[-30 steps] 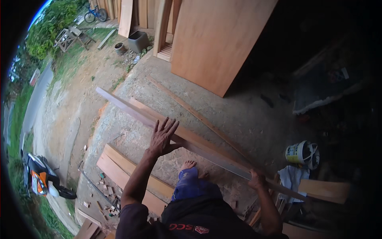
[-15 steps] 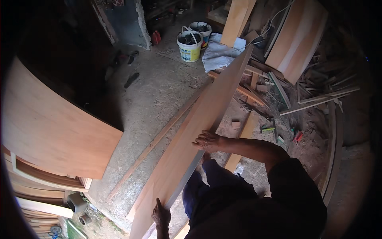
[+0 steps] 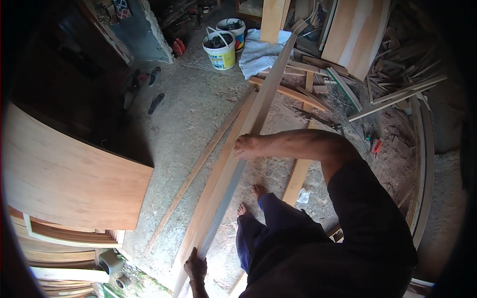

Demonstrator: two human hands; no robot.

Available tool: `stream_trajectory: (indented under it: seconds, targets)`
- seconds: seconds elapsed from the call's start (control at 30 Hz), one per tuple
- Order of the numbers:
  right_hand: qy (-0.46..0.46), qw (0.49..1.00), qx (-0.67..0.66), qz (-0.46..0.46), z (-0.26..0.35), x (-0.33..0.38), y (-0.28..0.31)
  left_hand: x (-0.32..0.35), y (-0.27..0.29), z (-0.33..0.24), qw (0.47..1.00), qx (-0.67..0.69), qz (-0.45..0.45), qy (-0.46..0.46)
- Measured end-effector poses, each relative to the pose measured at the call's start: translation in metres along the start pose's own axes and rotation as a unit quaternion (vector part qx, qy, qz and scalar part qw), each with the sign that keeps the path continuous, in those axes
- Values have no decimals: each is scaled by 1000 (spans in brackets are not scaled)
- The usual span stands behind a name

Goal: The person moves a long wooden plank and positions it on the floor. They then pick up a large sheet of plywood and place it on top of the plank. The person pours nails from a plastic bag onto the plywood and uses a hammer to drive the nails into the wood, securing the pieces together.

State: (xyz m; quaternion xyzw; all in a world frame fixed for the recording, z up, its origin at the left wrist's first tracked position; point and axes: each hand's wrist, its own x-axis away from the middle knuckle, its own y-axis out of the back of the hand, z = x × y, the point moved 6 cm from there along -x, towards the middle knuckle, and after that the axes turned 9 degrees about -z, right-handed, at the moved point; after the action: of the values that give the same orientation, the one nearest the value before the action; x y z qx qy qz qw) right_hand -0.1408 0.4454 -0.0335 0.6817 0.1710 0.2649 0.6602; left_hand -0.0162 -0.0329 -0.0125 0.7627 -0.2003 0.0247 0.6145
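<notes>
- At the lower middle of the frame the left hand (image 3: 196, 267) closes its fingers over the near end of a long, pale, flat wooden board (image 3: 233, 169).
- Just right of it the person's dark blue trouser legs end in two bare feet (image 3: 251, 198) on the dusty concrete floor (image 3: 194, 119).
- In the middle of the frame the right hand (image 3: 245, 146) curls over the board's upper edge, the arm coming in from the right; the fingers wrap the far side, so how tightly it grips cannot be told.
- The board runs as a diagonal from the lower middle up to the upper right of centre, tilted on edge and held off the floor between both hands.
- A thin wooden strip (image 3: 198, 169) lies on the floor just left of the board, nearly parallel to it.
- At the left a large, curved sheet of reddish-brown plywood (image 3: 69, 179) stands over stacked frames.
- Toward the top a yellow and white plastic bucket (image 3: 220, 51) stands beside a white cloth (image 3: 261, 52).
- At the upper right, scrap wooden offcuts (image 3: 392, 89) lie heaped.
</notes>
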Motion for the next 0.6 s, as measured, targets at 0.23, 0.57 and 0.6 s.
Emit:
stream_trajectory:
  seconds: [0.23,0.57,0.6]
  targets:
    - [80,994,-9,79,46,-10,98,33,88,11,998,-2,59,3]
    - [49,988,-102,104,118,97,92,125,91,-9,996,4,87,-22]
    - [43,990,-95,96,124,108,93,140,82,0,992,-18,120,-20]
